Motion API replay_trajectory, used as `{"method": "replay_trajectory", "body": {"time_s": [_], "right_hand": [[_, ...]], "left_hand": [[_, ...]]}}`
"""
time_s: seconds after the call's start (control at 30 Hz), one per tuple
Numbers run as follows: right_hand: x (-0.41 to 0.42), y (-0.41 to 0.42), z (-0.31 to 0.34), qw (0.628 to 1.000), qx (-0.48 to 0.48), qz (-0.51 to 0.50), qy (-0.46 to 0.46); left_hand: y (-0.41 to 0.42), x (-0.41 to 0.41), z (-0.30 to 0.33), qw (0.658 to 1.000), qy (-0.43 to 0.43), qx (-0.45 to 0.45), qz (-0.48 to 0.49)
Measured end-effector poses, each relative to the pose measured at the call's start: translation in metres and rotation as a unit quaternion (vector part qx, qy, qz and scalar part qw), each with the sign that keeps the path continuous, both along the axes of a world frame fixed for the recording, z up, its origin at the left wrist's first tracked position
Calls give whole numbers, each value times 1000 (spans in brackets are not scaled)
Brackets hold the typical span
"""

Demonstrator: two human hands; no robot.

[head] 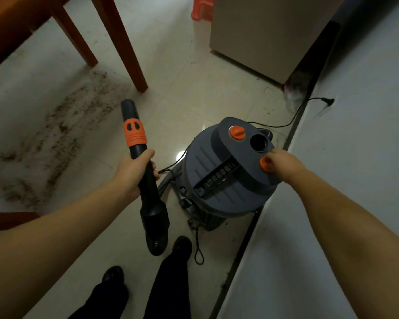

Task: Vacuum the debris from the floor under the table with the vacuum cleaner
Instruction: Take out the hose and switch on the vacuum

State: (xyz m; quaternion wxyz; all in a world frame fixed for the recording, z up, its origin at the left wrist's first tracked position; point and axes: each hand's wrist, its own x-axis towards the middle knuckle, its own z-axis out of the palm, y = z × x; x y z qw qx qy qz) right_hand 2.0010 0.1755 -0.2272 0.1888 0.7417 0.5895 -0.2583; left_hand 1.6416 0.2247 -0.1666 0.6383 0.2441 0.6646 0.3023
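While my left hand is gripping the stiff black wand just below its orange collar, my right hand is pinching the orange knob on the vacuum cleaner. That canister looks heavy; the wand seems light. Debris is lying under the table, left.

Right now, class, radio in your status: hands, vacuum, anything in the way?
Left hand grips hose nozzle. Right hand pinches orange knob on vacuum. Debris untouched. Table leg beside it.
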Motion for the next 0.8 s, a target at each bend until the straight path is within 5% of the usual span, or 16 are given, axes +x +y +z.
{"method": "replay_trajectory", "body": {"time_s": [0.37,0.53,0.67,0.8], "right_hand": [[-49,22,16,994,-51,-100,5],[-184,45,77,967,62,-13,248],[-298,44,123,885,-118,-27,449],[-376,36,148,864,-107,-7,492]], "left_hand": [[2,-2,20,1000,-5,11,4],[9,-27,56,998,-18,53,26],[16,-77,88,992,0,109,65],[8,-138,112,984,14,133,114]]}}
